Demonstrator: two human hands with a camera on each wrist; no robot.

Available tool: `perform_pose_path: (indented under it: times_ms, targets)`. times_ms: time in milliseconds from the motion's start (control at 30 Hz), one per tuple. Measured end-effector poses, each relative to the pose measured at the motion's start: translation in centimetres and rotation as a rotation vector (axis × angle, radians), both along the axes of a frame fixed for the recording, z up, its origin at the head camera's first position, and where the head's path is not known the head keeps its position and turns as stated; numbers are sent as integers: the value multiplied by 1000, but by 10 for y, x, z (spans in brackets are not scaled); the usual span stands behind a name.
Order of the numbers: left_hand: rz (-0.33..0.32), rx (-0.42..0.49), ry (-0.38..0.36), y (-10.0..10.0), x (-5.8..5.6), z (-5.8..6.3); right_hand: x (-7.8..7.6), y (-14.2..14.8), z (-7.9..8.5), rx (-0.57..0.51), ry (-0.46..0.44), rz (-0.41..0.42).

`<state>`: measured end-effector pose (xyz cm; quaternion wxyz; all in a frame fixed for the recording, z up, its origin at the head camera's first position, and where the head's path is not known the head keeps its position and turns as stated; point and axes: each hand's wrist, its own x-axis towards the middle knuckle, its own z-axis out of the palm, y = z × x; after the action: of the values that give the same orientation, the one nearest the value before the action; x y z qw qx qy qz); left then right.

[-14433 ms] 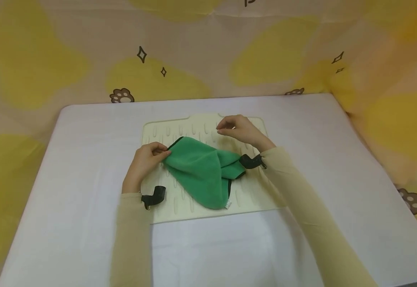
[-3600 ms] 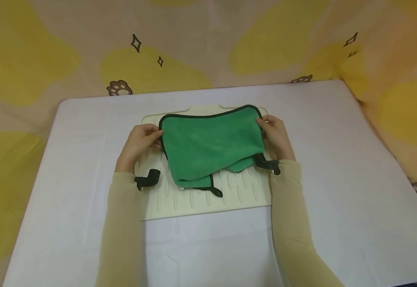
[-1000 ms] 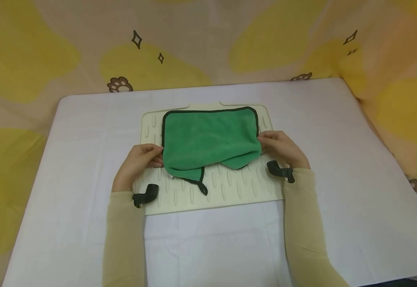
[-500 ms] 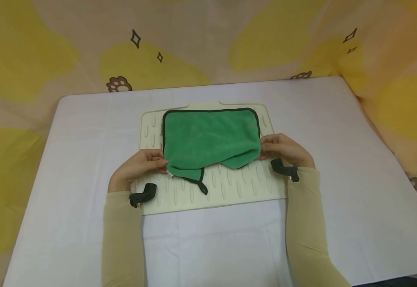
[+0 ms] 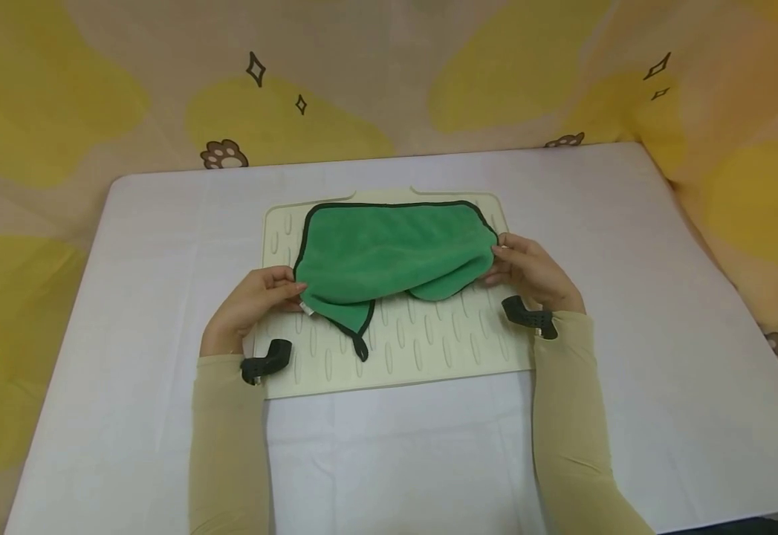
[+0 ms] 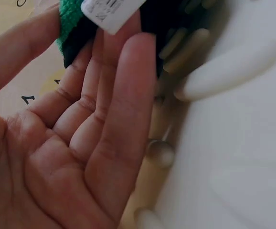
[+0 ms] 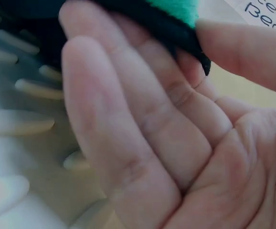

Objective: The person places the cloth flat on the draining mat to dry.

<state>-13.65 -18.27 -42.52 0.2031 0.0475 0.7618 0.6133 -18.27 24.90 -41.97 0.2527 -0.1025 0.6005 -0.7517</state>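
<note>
A green cloth (image 5: 395,249) with black edging lies partly folded over a cream ridged mat (image 5: 429,357). My left hand (image 5: 250,306) pinches its left edge between thumb and fingers, beside a small white tag (image 6: 110,12). On the opposite side my right hand (image 5: 537,271) pinches the right edge. In the left wrist view the fingers lie behind the cloth's dark border, the thumb in front. The right wrist view has the cloth corner (image 7: 181,16) between thumb and fingers. A black hanging loop (image 5: 360,348) dangles from the front corner onto the mat.
The mat lies on a white-covered table (image 5: 643,312). Behind it rises a yellow-and-beige patterned curtain (image 5: 389,82). Black wrist mounts (image 5: 267,362) sit on both sleeves.
Both hands have taken hold of the cloth's side edges nearer its front and drawn them outward and up. The front flap and loop have shifted left. Earlier, the cloth lay crumpled.
</note>
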Motion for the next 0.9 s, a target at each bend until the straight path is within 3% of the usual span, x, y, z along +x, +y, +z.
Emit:
perform_pose_path:
  times_ms: [267,467,700,767,900]
  targets:
    - [120,26,1,-1,1,0,1,1,1,-3,7,-78]
    - [167,58,40,-2,2,1,2,3,1,20,35,-148]
    - [218,-9,94,-3,2,1,1,3,2,-24,49,-203]
    - [218,-17,94,-2,2,2,1,4,2,3,58,-182]
    - [179,-44,48,-4,3,4,3,8,3,193,111,-38]
